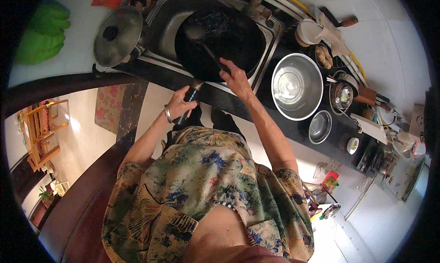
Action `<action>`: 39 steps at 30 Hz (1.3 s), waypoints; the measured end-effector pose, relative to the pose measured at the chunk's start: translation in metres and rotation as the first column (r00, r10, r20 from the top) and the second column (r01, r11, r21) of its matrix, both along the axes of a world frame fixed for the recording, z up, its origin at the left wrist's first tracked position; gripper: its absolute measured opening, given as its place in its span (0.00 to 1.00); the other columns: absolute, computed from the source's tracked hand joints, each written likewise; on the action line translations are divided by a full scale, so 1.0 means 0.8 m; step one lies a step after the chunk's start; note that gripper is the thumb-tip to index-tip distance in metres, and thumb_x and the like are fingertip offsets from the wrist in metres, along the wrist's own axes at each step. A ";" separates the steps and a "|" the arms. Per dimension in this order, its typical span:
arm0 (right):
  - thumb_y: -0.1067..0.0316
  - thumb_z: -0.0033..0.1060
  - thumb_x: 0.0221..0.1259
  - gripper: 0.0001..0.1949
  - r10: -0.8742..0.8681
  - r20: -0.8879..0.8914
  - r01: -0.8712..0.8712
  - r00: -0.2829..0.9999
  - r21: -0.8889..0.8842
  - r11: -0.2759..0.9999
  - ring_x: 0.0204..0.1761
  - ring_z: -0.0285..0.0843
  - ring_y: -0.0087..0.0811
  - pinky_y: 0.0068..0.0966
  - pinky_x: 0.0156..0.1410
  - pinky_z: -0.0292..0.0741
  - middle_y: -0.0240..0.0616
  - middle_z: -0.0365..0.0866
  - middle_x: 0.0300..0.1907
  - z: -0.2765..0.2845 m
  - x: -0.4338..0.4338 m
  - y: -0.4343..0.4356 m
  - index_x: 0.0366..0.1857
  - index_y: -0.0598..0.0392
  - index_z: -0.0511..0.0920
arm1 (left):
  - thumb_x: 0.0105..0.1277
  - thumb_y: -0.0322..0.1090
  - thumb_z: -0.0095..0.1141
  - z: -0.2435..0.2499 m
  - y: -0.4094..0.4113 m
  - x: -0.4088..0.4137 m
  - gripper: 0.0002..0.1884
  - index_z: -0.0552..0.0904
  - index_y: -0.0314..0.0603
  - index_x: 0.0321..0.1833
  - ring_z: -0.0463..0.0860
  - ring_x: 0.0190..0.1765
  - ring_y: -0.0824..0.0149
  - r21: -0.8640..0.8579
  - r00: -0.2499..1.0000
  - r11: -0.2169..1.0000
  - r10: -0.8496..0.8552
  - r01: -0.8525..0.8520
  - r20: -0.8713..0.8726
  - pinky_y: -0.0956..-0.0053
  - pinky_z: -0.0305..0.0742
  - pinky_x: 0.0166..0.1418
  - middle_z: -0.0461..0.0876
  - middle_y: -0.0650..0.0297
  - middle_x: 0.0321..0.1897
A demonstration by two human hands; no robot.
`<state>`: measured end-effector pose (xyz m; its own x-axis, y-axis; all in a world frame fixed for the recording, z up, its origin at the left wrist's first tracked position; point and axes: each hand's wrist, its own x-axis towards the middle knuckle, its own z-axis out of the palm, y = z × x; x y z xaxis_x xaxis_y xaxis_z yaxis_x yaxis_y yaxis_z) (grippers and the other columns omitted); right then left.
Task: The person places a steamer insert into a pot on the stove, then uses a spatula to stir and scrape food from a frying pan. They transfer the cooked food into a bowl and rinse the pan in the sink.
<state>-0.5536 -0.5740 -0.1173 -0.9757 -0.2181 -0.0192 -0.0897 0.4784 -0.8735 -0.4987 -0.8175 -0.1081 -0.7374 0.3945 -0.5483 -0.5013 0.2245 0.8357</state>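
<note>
A large black wok (240, 39) rests over the stainless steel sink (168, 36), its handle pointing towards my body. My left hand (181, 104) grips the wok's handle (189, 106) and wears a metal bangle. With my right hand (237, 78) I hold the dark handle of a ladle (196, 31), whose round head lies inside the wok at the left. Some water or wet sheen shows at the wok's far side, below the faucet (256, 2).
Left of the sink, a glass-lidded pot (118, 36) stands near green rubber gloves (44, 32). On the right of the counter are a large metal basin (297, 86), a smaller metal bowl (320, 127), a small white bowl with green pieces (353, 145) and a white bowl (309, 31).
</note>
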 end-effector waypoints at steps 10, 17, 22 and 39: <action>0.70 0.58 0.54 0.22 0.236 0.104 -0.256 0.966 0.296 0.920 0.47 0.82 0.47 0.37 0.54 0.76 0.50 0.82 0.46 0.064 0.008 0.112 0.57 0.51 0.75 | 0.53 0.28 0.60 -0.003 -0.017 -0.016 0.31 0.68 0.25 0.61 0.77 0.21 0.71 -0.242 0.983 0.964 0.068 -0.108 -0.171 0.74 0.76 0.22 0.78 0.60 0.30; 0.67 0.55 0.57 0.20 -0.083 0.020 0.063 0.996 0.473 0.879 0.42 0.80 0.53 0.46 0.48 0.75 0.52 0.80 0.41 0.026 0.024 0.075 0.56 0.46 0.74 | 0.48 0.35 0.63 -0.029 -0.052 -0.025 0.37 0.67 0.22 0.62 0.81 0.42 0.55 -0.535 0.901 0.843 -0.194 -0.049 -0.388 0.65 0.76 0.51 0.80 0.47 0.43; 0.67 0.56 0.60 0.18 -0.172 0.020 0.148 0.985 0.418 0.896 0.40 0.79 0.52 0.43 0.45 0.74 0.52 0.79 0.37 0.016 0.042 0.067 0.55 0.52 0.76 | 0.47 0.36 0.61 0.002 -0.049 -0.034 0.27 0.72 0.30 0.51 0.82 0.39 0.47 -0.653 0.854 0.755 -0.301 -0.060 -0.425 0.59 0.76 0.45 0.81 0.45 0.34; 0.79 0.53 0.51 0.21 -0.122 -0.274 0.279 0.954 0.664 0.694 0.38 0.76 0.41 0.36 0.32 0.75 0.43 0.70 0.35 0.037 0.109 0.103 0.54 0.60 0.73 | 0.50 0.32 0.61 0.071 -0.021 -0.060 0.27 0.67 0.39 0.54 0.82 0.40 0.41 -0.898 0.741 0.426 -0.637 0.111 -0.211 0.50 0.76 0.43 0.82 0.45 0.36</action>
<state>-0.4667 -0.4919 -0.0874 -0.9938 -0.0191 0.1096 -0.0478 0.9628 -0.2660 -0.5465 -0.8347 -0.0514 -0.8660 0.2858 -0.4104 0.2065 0.9517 0.2272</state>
